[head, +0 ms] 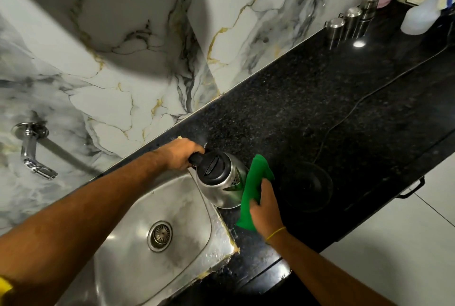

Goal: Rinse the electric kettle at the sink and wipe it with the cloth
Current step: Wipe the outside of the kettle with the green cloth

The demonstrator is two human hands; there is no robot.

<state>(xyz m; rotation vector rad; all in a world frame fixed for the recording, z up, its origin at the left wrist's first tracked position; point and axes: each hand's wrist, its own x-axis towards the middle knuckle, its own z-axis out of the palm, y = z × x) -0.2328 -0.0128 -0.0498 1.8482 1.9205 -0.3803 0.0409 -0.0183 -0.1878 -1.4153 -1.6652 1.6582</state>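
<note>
At frame centre, on black speckled counter (283,108) beneath marble wall tiles (128,34), the kettle (221,177) is gripped by the left hand (181,154) while the green cloth (256,190) is pinched against it by the right hand (266,209); no writing is legible.

I've got the kettle (222,179) at the sink's (118,251) right rim, cloth (256,195) against its right side, base (306,186) further right near the counter's (307,98) front edge.

Green cloth (256,190). Silver kettle (221,177), black lid and handle. Black speckled counter (295,98). White marble wall (110,59), grey and gold veins. Steel-grey sink (138,244). Yellow wrist thread (275,233).
</note>
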